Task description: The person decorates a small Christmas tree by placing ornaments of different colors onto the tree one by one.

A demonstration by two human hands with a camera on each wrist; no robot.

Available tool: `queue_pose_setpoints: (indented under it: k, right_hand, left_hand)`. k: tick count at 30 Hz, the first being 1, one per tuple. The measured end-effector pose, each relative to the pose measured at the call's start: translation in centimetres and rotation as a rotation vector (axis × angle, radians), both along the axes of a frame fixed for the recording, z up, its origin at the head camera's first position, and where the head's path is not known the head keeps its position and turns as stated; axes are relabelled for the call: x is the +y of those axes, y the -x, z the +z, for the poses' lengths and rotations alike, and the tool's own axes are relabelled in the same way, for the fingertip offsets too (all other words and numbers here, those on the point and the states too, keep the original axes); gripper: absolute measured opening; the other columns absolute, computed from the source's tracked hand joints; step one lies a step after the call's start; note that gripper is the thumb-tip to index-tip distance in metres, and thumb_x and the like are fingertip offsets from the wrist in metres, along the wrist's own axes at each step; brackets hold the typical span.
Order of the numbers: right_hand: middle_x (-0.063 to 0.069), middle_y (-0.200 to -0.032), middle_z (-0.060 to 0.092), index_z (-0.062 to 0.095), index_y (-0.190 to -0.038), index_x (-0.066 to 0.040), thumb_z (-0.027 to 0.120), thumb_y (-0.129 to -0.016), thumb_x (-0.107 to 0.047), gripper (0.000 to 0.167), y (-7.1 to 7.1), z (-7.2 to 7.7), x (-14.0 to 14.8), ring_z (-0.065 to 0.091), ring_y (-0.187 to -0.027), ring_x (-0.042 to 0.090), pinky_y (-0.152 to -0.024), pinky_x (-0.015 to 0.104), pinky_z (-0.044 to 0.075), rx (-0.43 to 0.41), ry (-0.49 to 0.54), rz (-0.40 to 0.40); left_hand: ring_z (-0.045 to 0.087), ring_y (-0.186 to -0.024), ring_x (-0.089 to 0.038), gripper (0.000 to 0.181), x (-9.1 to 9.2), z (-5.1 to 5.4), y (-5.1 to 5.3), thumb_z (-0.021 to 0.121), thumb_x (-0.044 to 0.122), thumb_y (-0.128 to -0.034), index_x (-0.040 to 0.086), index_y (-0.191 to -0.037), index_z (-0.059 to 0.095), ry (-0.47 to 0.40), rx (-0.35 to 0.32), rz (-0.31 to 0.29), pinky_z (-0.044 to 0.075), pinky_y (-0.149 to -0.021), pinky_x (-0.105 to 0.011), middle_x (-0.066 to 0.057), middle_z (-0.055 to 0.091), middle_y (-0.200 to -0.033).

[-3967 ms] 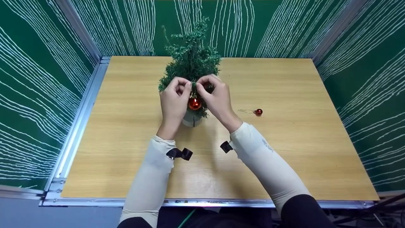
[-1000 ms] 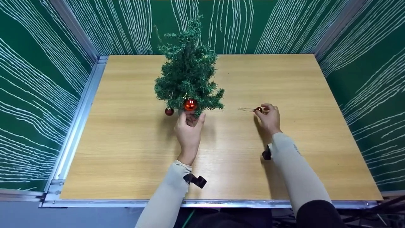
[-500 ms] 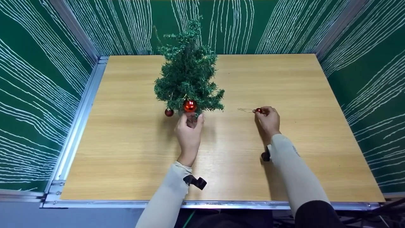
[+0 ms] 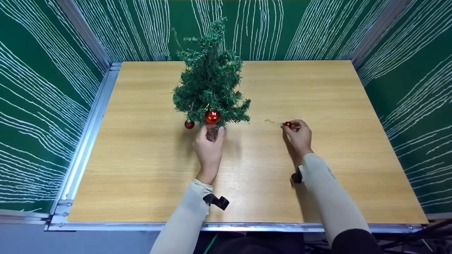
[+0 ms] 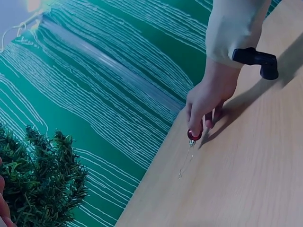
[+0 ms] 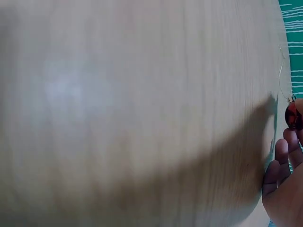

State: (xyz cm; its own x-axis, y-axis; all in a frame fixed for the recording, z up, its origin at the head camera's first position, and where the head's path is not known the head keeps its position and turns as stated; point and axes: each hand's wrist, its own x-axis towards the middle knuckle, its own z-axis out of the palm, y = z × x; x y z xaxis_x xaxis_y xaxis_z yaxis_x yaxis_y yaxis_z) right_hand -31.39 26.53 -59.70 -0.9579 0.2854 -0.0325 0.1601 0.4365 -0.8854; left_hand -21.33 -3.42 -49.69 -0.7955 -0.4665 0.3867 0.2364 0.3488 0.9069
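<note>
A small green Christmas tree (image 4: 210,77) stands toward the back of the table, left of centre. Low on it hang a shiny red bauble (image 4: 212,116) at the front and a darker red bauble (image 4: 189,124) at the left. My left hand (image 4: 209,148) grips the tree's base, which the hand and branches mostly hide. To the right, my right hand (image 4: 300,137) pinches a small red bauble (image 4: 287,124) between thumb and fingers. Its thin gold loop of thread (image 5: 185,163) hangs from the cap in the left wrist view. In the right wrist view this bauble is at the right edge.
The wooden table (image 4: 268,190) has a metal rail (image 4: 88,141) along its left side. Green walls (image 4: 317,31) with white wavy lines enclose the back and sides. Black wrist mounts (image 4: 220,203) stick out from both forearms.
Four seconds ago both hands were at the front bauble's loop on the tree. The left hand then took the tree's base, and the right moved right and picked up the loose bauble.
</note>
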Motion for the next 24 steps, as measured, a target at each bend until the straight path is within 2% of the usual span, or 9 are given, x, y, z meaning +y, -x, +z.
queue_pose_setpoints:
  k: [6, 11, 17, 24]
  right_hand:
    - [0.004, -0.097, 0.059, 0.059, -0.113, -0.003, 0.076, -0.086, -0.020, 0.036, -1.0, 0.4, -0.3, 0.053, -0.080, 0.011, -0.067, 0.017, 0.044, 0.038, 0.026, 0.007]
    - [0.005, -0.099, 0.059, 0.058, -0.114, -0.003, 0.072, -0.088, -0.013, 0.032, -2.0, 1.4, -0.8, 0.053, -0.080, 0.010, -0.065, 0.016, 0.044, 0.085, 0.054, 0.022]
    - [0.010, -0.107, 0.061, 0.058, -0.114, -0.001, 0.072, -0.088, -0.012, 0.031, -3.0, 3.2, -1.7, 0.052, -0.084, 0.013, -0.062, 0.016, 0.043, 0.156, 0.049, 0.062]
    - [0.005, -0.105, 0.062, 0.060, -0.111, -0.004, 0.073, -0.088, -0.015, 0.029, -3.6, 5.6, -3.0, 0.052, -0.085, 0.013, -0.072, 0.023, 0.037, 0.216, 0.039, 0.100]
  left_hand:
    - [0.051, -0.058, -0.015, 0.016, 0.0, 0.1, -0.1, 0.077, 0.016, -0.0823, 0.005, -0.087, 0.067, 0.005, -0.017, -0.001, 0.042, -0.056, -0.025, -0.004, 0.057, -0.066]
    - [0.054, -0.060, -0.022, 0.016, -0.1, 0.0, -0.2, 0.077, 0.016, -0.0829, 0.004, -0.087, 0.067, -0.001, -0.010, -0.010, 0.043, -0.057, -0.026, -0.006, 0.058, -0.067]
    - [0.054, -0.060, -0.020, 0.015, -0.3, 0.0, -0.3, 0.077, 0.014, -0.0829, 0.003, -0.087, 0.067, -0.014, -0.002, -0.008, 0.044, -0.057, -0.025, -0.008, 0.059, -0.068]
    - [0.052, -0.061, -0.014, 0.014, -0.3, 0.1, -0.5, 0.076, 0.011, -0.0825, 0.003, -0.088, 0.066, -0.031, -0.012, -0.006, 0.044, -0.057, -0.025, -0.004, 0.058, -0.068]
